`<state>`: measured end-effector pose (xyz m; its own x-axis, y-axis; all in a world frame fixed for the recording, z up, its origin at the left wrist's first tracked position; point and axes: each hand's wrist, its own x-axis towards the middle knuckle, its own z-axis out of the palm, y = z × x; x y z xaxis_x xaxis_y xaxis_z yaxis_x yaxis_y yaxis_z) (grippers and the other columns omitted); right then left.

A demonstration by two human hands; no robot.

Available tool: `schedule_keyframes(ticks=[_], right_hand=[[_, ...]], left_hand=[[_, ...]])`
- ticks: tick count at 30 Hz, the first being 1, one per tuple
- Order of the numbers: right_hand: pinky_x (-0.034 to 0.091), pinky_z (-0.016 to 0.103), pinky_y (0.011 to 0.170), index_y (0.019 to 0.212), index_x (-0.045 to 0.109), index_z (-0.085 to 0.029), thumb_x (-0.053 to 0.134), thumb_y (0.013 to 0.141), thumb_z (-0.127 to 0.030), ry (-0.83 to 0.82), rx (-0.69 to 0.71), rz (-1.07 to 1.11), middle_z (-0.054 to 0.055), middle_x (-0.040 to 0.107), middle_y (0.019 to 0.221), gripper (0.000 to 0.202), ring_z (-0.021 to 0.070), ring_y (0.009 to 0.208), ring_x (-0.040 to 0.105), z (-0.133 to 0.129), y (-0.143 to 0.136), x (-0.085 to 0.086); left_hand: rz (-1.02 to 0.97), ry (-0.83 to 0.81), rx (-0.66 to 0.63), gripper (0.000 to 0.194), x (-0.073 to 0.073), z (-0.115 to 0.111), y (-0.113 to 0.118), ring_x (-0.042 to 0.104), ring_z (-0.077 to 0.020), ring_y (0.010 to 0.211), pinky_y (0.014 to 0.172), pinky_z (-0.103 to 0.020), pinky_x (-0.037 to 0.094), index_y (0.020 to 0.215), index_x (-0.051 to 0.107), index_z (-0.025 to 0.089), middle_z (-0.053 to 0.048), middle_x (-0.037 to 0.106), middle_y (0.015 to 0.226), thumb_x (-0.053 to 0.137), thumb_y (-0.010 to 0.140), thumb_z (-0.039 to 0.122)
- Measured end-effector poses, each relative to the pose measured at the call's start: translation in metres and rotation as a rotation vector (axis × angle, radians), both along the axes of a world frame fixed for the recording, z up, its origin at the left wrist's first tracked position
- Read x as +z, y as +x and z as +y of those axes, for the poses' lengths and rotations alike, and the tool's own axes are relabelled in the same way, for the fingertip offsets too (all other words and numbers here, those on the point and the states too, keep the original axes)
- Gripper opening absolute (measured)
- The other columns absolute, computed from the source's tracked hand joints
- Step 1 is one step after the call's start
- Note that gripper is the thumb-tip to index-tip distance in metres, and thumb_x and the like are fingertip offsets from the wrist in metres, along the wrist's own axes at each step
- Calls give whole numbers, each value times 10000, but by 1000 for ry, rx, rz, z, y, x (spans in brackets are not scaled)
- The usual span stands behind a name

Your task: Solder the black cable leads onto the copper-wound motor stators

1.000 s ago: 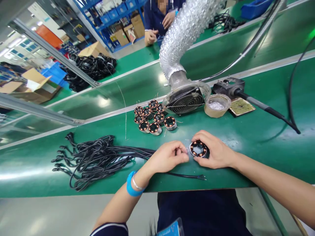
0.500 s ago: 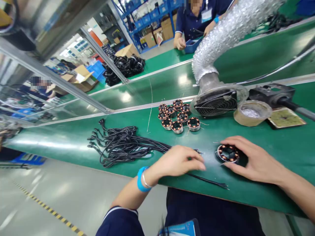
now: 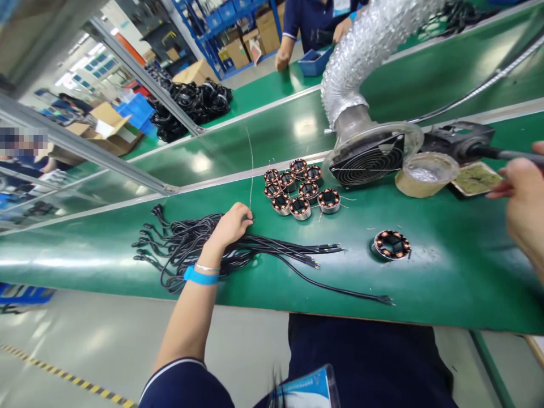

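My left hand (image 3: 233,226) reaches over the bundle of black cables (image 3: 199,243), its thumb and finger pinched at the lower end of a thin solder wire (image 3: 251,170). At the right edge, my right hand (image 3: 525,198) is around the dark handle of a soldering iron (image 3: 501,153), whose front end sits in its black stand (image 3: 454,139); part of this hand is cut off. One copper-wound stator ring (image 3: 391,245) lies by itself on the green bench. A single black cable (image 3: 340,290) stretches toward it with bare ends.
Several more stators (image 3: 300,207) are grouped mid-bench. Behind them stand a fume extractor fan (image 3: 368,161) with a silver duct (image 3: 352,68), a round tub (image 3: 427,175) and a yellowish sponge tray (image 3: 476,178). A co-worker (image 3: 314,28) sits across the divider.
My right hand has let go of the stator and moved right to the soldering iron. My left hand has moved left and away from me to the solder wire. The view has shifted slightly.
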<state>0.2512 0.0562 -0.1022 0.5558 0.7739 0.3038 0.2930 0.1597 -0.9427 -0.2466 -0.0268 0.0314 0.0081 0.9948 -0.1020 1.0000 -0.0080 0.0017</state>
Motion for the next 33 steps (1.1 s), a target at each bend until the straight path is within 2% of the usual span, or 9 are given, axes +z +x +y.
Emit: schedule_keyframes(ticks=[4,7,11,15,20,24,26,29,33], right_hand=[[370,325,475,1181,661,-10,701,689,-461,-220,-74,113,193,731,884,669,243,676,712,24,-12,19],[363,278,450,1108,698,-19,711,709,-368,-142,-70,221,162,738,831,530,220,616,708,24,-7,13],[427,220,350,905,741,-128,751,676,-252,135,-96,288,70,711,696,260,148,453,629,-6,8,2],[337,198,283,746,647,-190,773,481,-150,377,-101,341,-43,592,543,296,107,376,512,-42,8,3],[329,197,305,786,661,-166,776,560,-242,142,102,468,-63,540,448,264,91,338,442,-57,-11,14],[343,200,310,828,701,-139,758,590,-271,50,119,470,-14,629,543,278,92,357,474,-54,-12,13],[330,208,314,790,686,-155,728,596,-286,65,88,446,-31,603,514,237,97,351,465,-54,-9,9],[329,231,355,769,683,-179,710,599,-288,116,24,328,-57,555,481,203,103,363,456,-57,-6,4],[376,274,483,748,716,-196,736,554,-254,126,-21,127,-24,615,598,203,126,485,513,-68,-2,1]], left_hand=[[-52,-26,-56,140,0,4,0,568,-182,822,852,-303,464,940,647,170,-57,601,949,544,856,217],[-71,-30,-68,114,-1,6,-2,575,-203,912,907,-314,452,803,625,175,-66,600,926,521,839,201],[-94,-32,-18,149,-2,7,-9,589,-195,765,787,-329,495,880,615,174,-53,597,862,573,797,291],[-110,-48,-24,159,0,12,-13,593,-205,702,744,-351,505,792,623,191,-44,590,788,584,738,336],[-97,5,-78,115,6,15,-3,626,-237,784,827,-394,514,712,545,206,-72,622,801,519,767,303],[-337,352,11,123,7,-9,30,664,-142,631,616,-294,536,903,425,206,-70,673,1023,419,942,323],[-552,462,-78,121,2,-28,60,696,-125,663,521,-234,512,940,379,215,-89,640,1163,422,978,322],[-710,328,-315,41,-12,-53,111,688,-109,638,544,-217,523,965,388,225,-25,666,965,407,997,241],[-451,221,-520,76,-25,-64,150,633,-119,606,585,-228,494,905,468,222,25,623,710,446,951,165]])
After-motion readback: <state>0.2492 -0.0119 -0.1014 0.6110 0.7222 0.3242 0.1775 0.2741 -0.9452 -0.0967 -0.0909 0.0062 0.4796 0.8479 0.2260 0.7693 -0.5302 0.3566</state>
